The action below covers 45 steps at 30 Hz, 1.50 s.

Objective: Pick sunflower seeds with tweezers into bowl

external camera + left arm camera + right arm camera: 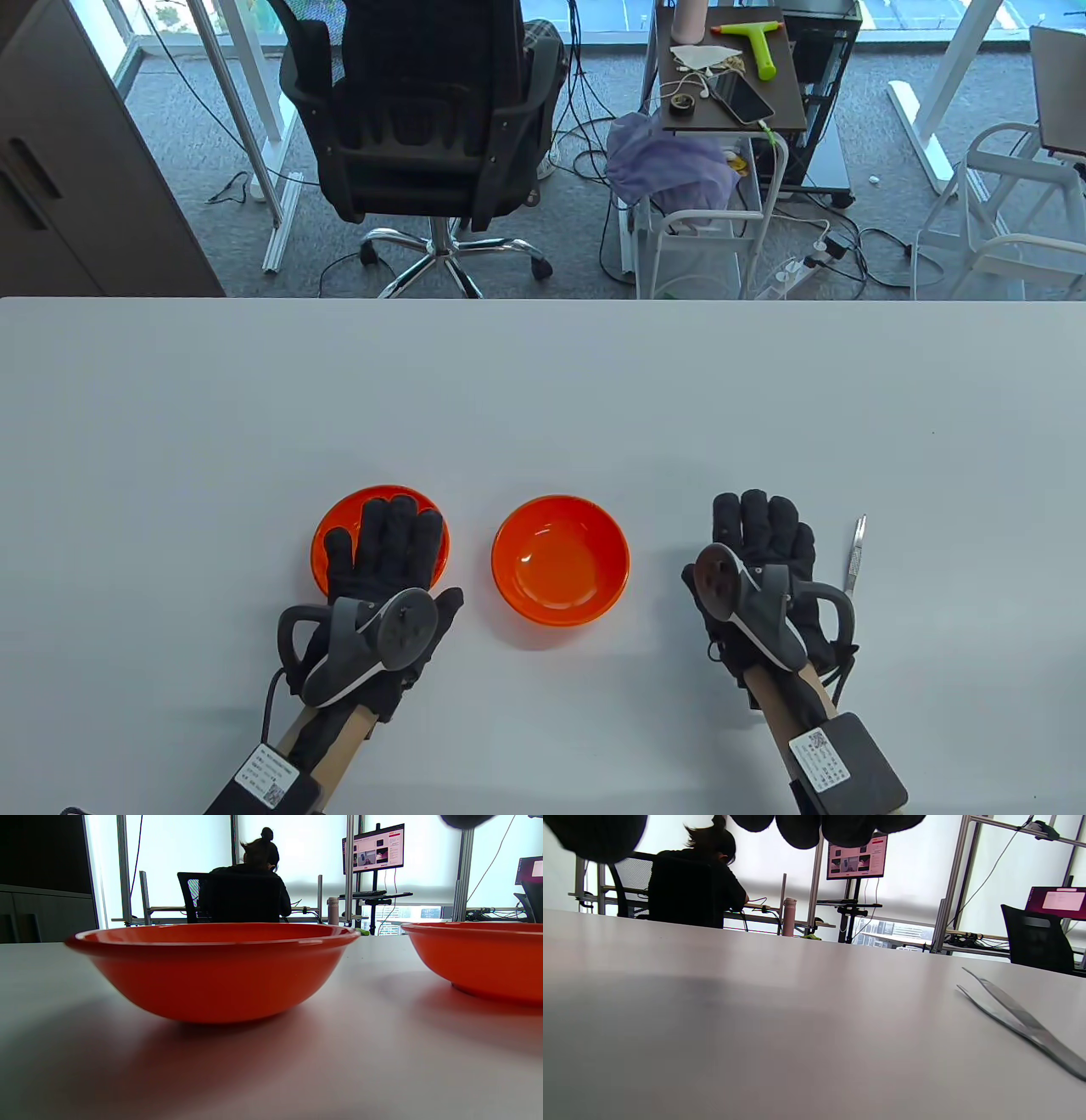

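Observation:
Two orange bowls stand side by side on the white table (pixel 543 382). My left hand (pixel 386 548) lies open and flat over the left bowl (pixel 327 535) and hides its inside, so no seeds show. The middle bowl (pixel 560 560) looks empty. In the left wrist view the left bowl (pixel 212 971) is close in front and the other bowl (pixel 483 959) is at the right. My right hand (pixel 759 543) lies open and flat on the table, holding nothing. Metal tweezers (pixel 855 556) lie just right of it, apart from the fingers. The tweezers (pixel 1018 1018) also show in the right wrist view, tips pointing away.
The table's far edge (pixel 543 299) runs across the middle of the table view. Beyond it stand an office chair (pixel 424 110) and a small cart (pixel 730 76) with loose items.

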Motion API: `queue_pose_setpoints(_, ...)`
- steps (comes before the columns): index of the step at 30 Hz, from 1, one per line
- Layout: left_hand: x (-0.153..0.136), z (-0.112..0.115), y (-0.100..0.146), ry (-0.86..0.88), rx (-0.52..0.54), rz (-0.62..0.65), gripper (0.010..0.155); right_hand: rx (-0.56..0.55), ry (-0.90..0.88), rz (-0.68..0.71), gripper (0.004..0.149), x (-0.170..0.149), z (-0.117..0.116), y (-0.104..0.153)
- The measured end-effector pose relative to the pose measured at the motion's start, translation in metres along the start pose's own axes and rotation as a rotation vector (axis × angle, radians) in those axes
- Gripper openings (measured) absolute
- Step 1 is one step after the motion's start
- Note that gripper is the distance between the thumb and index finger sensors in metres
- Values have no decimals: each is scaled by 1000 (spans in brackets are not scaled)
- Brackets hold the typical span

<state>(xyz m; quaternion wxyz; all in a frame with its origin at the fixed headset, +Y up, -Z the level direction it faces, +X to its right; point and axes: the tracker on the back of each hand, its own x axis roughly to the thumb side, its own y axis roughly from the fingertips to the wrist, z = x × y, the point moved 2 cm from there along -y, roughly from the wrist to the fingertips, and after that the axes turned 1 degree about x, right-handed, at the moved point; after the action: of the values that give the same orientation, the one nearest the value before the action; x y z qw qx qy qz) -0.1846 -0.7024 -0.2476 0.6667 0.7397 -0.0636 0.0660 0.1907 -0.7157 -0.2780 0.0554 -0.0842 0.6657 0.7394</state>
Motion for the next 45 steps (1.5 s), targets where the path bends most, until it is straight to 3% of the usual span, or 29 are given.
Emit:
queue_pose_setpoints(10,-3,0,-1,7,-1,-12,79,-17,-185,-339,88,-87,-3,-28)
queue_pose_setpoints(17,-6,-1,-1,12,-1,-24,79,40,-237,-495,88,-125,-20,-37)
queue_pose_setpoints(22,-6,0,-1,12,-6,-25,79,126,-144,-587,89,-136,-33,-42)
queue_pose_setpoints(29,-7,0,-1,11,-5,-26,79,130,-76,-656,83,-144,-41,-46)
queue_pose_setpoints(36,-7,0,-1,14,-8,-33,79,172,-70,-677,68,-147,-51,-47)
queue_pose_setpoints(41,-7,0,-1,15,-8,-35,79,205,-60,-670,49,-146,-53,-49)
queue_pose_setpoints(45,-8,0,-1,20,-8,-39,79,204,-57,-639,45,-142,-52,-48)
